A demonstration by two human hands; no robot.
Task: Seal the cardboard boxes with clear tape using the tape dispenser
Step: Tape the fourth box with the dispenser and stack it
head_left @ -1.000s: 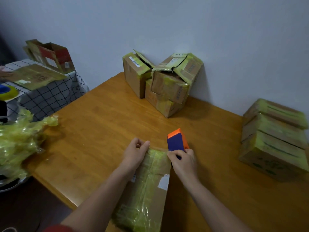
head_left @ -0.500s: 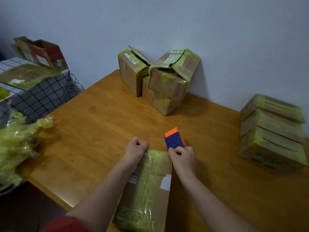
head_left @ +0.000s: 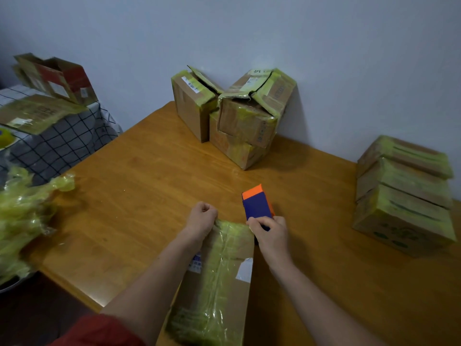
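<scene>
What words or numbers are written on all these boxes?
Nothing reads clearly.
Handwritten mark on the top back box: blurred, maybe digits.
White label on the left back box: too small.
White sticker on the nearest box: blurred.
Print on the flattened box: blurred.

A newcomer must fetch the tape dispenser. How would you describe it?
On the wooden table, find the taped box at the near edge. At its far right corner, the right hand grips the tape dispenser: the only blue-and-orange thing among brown cardboard.
</scene>
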